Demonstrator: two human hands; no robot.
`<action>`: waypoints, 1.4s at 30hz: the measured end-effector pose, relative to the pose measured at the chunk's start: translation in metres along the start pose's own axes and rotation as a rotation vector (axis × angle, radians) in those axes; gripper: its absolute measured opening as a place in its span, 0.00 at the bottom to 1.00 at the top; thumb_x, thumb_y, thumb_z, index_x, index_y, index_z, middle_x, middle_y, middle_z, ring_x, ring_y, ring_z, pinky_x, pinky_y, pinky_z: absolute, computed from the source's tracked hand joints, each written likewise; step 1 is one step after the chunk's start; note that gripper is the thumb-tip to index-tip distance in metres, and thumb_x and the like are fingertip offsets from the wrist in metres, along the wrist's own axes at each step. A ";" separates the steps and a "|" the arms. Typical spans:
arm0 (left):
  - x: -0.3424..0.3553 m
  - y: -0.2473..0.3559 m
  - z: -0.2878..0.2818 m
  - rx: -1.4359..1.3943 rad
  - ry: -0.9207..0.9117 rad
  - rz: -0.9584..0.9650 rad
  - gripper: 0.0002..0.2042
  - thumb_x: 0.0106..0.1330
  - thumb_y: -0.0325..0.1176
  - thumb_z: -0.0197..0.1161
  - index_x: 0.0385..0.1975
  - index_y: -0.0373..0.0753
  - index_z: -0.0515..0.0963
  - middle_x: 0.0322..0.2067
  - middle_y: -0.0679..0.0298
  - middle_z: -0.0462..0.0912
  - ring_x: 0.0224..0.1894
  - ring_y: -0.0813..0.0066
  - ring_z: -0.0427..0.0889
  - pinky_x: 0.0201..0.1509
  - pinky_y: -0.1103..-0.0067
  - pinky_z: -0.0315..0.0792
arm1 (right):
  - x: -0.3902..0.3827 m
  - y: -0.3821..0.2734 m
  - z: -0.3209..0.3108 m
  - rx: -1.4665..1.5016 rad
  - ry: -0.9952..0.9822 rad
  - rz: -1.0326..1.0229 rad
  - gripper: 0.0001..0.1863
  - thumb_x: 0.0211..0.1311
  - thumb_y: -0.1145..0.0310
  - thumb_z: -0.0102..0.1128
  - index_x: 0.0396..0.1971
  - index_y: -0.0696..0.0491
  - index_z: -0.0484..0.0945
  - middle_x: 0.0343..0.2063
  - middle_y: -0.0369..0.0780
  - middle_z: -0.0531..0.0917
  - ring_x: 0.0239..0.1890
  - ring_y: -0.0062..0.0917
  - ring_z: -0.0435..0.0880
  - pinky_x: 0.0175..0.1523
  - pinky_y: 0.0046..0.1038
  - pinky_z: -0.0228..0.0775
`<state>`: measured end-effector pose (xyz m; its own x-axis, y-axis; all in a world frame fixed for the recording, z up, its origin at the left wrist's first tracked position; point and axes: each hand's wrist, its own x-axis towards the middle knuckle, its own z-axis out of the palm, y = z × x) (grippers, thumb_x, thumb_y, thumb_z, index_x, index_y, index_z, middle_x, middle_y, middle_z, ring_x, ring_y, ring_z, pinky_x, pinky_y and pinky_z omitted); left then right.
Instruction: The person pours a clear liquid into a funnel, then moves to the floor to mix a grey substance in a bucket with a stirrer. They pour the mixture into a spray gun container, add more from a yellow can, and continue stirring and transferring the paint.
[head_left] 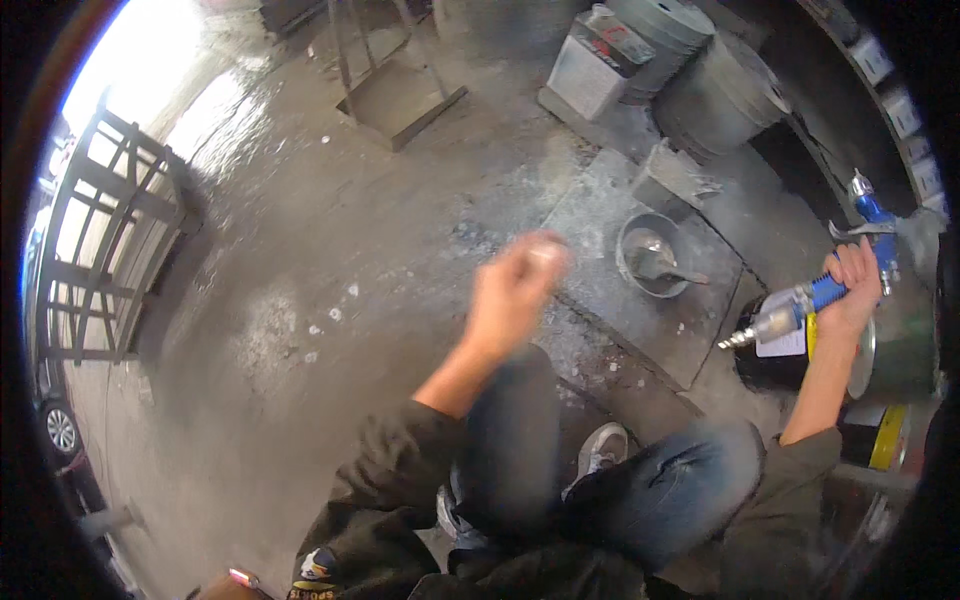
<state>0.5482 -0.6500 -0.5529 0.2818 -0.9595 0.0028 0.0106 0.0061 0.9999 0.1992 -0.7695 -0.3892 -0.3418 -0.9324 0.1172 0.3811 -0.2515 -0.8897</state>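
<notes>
A grey bucket (640,228) with a handled tool inside stands on a flat board (700,330), beside a small open box (665,190). Behind are a rectangular tin (590,75) and large drums (712,100); a black pail (775,372) sits just below the spray gun (876,212), at the person's right. The right hand (848,285) is clamped around the gun's blue handle. The left hand (515,285), blurred, has curled fingers above the floor; whether it holds anything cannot be told. The stained concrete floor (260,430) is bright toward the upper left. Concrete stretches from the left hand to a slatted rack (118,262) at the left edge and a metal tray (395,105) ahead; drums and pails crowd the right.
</notes>
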 end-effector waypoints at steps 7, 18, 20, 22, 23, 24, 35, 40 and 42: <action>-0.114 -0.174 -0.251 0.309 0.656 -0.573 0.17 0.69 0.45 0.61 0.30 0.35 0.76 0.25 0.63 0.79 0.27 0.77 0.77 0.30 0.79 0.71 | -0.023 0.084 -0.128 -0.495 -0.080 0.290 0.09 0.64 0.69 0.64 0.25 0.49 0.73 0.16 0.26 0.68 0.16 0.10 0.62 0.21 0.18 0.50; -0.299 -0.239 -0.307 1.218 0.523 -0.903 0.25 0.57 0.48 0.66 0.45 0.31 0.80 0.34 0.50 0.85 0.31 0.56 0.87 0.37 0.66 0.78 | -0.152 0.209 -0.069 -0.599 -0.410 0.691 0.08 0.57 0.69 0.71 0.28 0.53 0.78 0.18 0.31 0.76 0.15 0.15 0.71 0.19 0.21 0.61; -0.286 -0.237 -0.319 1.245 0.568 -0.624 0.21 0.60 0.45 0.66 0.43 0.32 0.80 0.31 0.53 0.85 0.29 0.60 0.86 0.34 0.69 0.78 | -0.174 0.240 -0.055 -0.657 -0.538 0.659 0.09 0.56 0.67 0.71 0.28 0.53 0.78 0.17 0.31 0.76 0.16 0.16 0.73 0.20 0.23 0.63; -0.256 -0.220 -0.307 1.030 0.583 -0.505 0.16 0.62 0.41 0.66 0.41 0.33 0.79 0.29 0.56 0.84 0.27 0.66 0.85 0.31 0.72 0.76 | -0.182 0.282 -0.065 -0.835 -0.632 0.646 0.10 0.54 0.65 0.71 0.28 0.53 0.79 0.17 0.31 0.76 0.16 0.17 0.73 0.21 0.25 0.64; -0.230 -0.187 -0.289 0.822 0.593 -0.533 0.14 0.64 0.39 0.65 0.40 0.33 0.79 0.28 0.57 0.84 0.26 0.69 0.84 0.30 0.74 0.76 | -0.184 0.290 -0.065 -0.868 -0.695 0.700 0.11 0.53 0.64 0.70 0.30 0.54 0.79 0.18 0.32 0.77 0.17 0.18 0.74 0.23 0.26 0.65; -0.206 -0.156 -0.282 0.617 0.611 -0.555 0.11 0.65 0.36 0.64 0.39 0.33 0.79 0.27 0.59 0.83 0.25 0.73 0.83 0.28 0.76 0.75 | -0.186 0.296 -0.058 -0.893 -0.772 0.751 0.12 0.53 0.63 0.70 0.32 0.54 0.79 0.19 0.32 0.78 0.19 0.19 0.75 0.25 0.26 0.66; -0.163 -0.091 -0.236 0.840 0.131 -0.478 0.11 0.72 0.34 0.59 0.32 0.32 0.81 0.26 0.66 0.83 0.27 0.77 0.78 0.33 0.80 0.72 | -0.193 0.280 -0.062 -0.931 -0.607 0.771 0.17 0.52 0.63 0.67 0.37 0.59 0.81 0.24 0.38 0.81 0.27 0.23 0.77 0.34 0.28 0.70; -0.317 -0.121 -0.244 1.055 -0.344 -0.870 0.13 0.73 0.37 0.55 0.39 0.32 0.80 0.33 0.63 0.84 0.34 0.73 0.81 0.41 0.75 0.74 | -0.194 0.251 -0.080 -0.974 -0.579 0.690 0.19 0.51 0.63 0.68 0.41 0.58 0.81 0.26 0.37 0.82 0.28 0.21 0.77 0.35 0.27 0.70; -0.329 -0.134 -0.239 0.919 -0.190 -0.955 0.13 0.73 0.38 0.55 0.39 0.32 0.80 0.33 0.63 0.84 0.34 0.73 0.81 0.42 0.75 0.74 | -0.192 0.247 -0.087 -0.987 -0.629 0.624 0.25 0.52 0.64 0.68 0.52 0.55 0.79 0.30 0.37 0.83 0.32 0.21 0.78 0.42 0.28 0.72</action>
<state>0.6830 -0.2679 -0.6910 0.3880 -0.5060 -0.7703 -0.5388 -0.8026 0.2558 0.2843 -0.6302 -0.6700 0.2169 -0.8496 -0.4808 -0.5439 0.3038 -0.7822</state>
